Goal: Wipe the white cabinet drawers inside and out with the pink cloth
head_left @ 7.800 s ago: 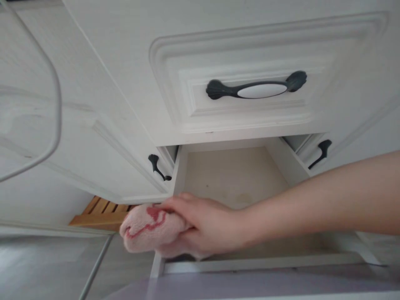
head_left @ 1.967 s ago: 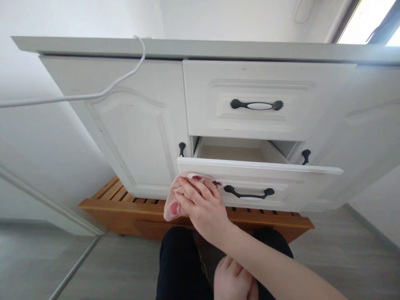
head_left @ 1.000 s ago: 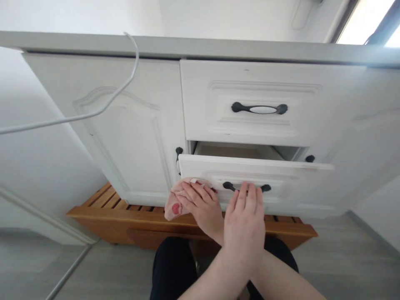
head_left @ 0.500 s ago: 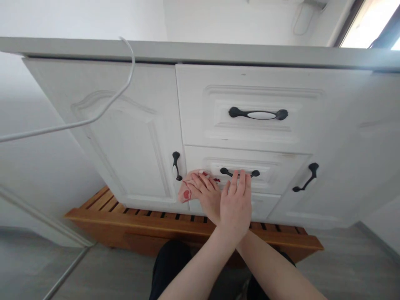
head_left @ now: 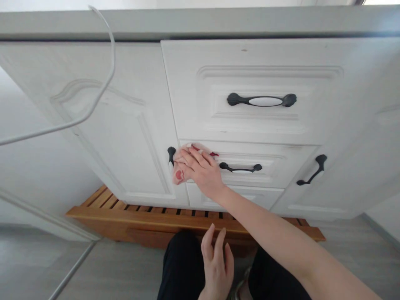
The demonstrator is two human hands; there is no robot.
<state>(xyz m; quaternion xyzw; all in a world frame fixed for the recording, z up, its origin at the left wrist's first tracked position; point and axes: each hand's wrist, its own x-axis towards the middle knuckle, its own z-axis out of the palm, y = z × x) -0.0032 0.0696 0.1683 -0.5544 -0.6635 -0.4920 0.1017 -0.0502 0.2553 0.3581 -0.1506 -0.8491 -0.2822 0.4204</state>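
My right hand (head_left: 204,171) presses a pink cloth (head_left: 179,174) with red marks flat against the white cabinet front, at the left part of the middle drawer (head_left: 278,168). The cloth lies between the black handle (head_left: 171,153) of the left door and the black handle (head_left: 240,168) of the middle drawer. Low in the view, my left hand (head_left: 217,260) hangs in front of the wooden slatted bench, between my knees, its fingers apart and nothing in it.
A wooden slatted bench (head_left: 150,221) runs along the cabinet's foot. A white cable (head_left: 111,75) loops across the left door (head_left: 118,137). Above are the countertop edge (head_left: 200,23) and the top drawer's handle (head_left: 262,101). Another handle (head_left: 312,171) sits at right.
My left hand has dropped away from the middle drawer's handle to near my knees. My right hand and the cloth have moved slightly up along the drawer. The view has come closer to the cabinet.
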